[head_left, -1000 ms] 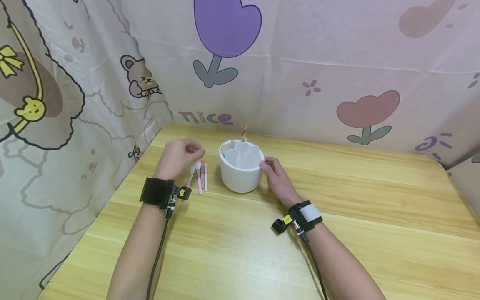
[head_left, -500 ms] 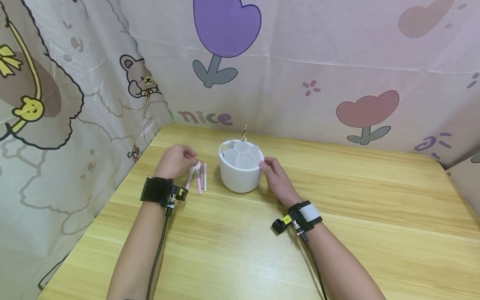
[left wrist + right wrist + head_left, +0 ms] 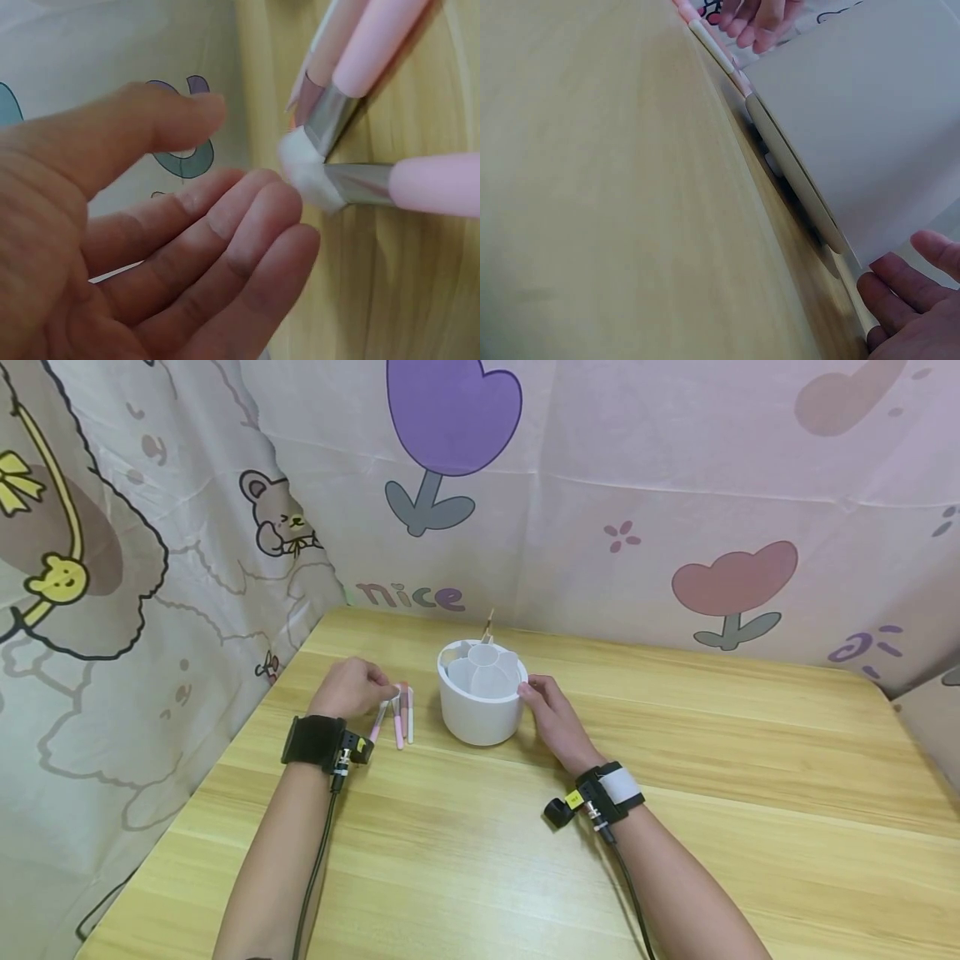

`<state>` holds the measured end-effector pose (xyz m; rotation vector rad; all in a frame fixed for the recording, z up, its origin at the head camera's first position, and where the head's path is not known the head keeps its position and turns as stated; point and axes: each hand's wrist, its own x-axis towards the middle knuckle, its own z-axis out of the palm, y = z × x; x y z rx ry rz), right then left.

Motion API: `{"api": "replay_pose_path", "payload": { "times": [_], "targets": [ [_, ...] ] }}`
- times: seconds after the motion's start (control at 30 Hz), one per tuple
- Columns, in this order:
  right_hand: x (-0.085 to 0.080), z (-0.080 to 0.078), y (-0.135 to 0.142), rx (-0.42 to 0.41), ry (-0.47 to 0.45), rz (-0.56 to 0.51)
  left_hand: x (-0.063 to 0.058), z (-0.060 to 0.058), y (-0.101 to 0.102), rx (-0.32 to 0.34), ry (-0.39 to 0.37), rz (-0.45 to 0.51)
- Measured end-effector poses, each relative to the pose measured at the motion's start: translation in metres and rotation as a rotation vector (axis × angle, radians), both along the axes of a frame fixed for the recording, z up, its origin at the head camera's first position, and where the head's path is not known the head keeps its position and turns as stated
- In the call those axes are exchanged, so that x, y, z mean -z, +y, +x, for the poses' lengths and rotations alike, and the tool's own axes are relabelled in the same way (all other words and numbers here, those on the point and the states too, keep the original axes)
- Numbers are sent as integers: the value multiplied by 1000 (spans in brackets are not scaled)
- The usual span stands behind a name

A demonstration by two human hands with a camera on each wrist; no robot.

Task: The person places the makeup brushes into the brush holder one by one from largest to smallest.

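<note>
Several makeup brushes (image 3: pixel 399 727) with pink and white handles lie side by side at the left of the table. Over their bristle ends hovers my left hand (image 3: pixel 349 687); in the left wrist view its thumb and fingers (image 3: pixel 259 236) stand apart with nothing between them, close to white bristles (image 3: pixel 307 169). A white round organizer (image 3: pixel 482 718) with inner compartments stands upright to the right of the brushes. My right hand (image 3: pixel 553 717) rests against its right side, thumb near the rim. In the right wrist view its fingertips (image 3: pixel 885 289) touch the smooth wall.
A thin gold-coloured item (image 3: pixel 489 623) sticks up at the organizer's back. The wooden table (image 3: pixel 712 752) ends at a printed cloth (image 3: pixel 585 485) behind and at the left. Cables run from both wrist cameras (image 3: pixel 558 812).
My left hand has come down and slightly left to the brushes' bristle ends. The right hand and the organizer have stayed in place.
</note>
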<state>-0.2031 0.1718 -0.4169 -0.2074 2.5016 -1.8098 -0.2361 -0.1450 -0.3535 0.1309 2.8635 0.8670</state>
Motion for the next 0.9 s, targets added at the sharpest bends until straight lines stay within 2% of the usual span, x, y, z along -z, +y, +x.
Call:
{"api": "replay_pose_path", "payload": {
  "times": [0.4,0.9],
  "targets": [
    [-1,1,0,9,-5,4,5,-1,-2,6,-93,-6],
    [-2,1,-1,7,-1,-17,14,-4,-8,-34,-78,-52]
  ]
}}
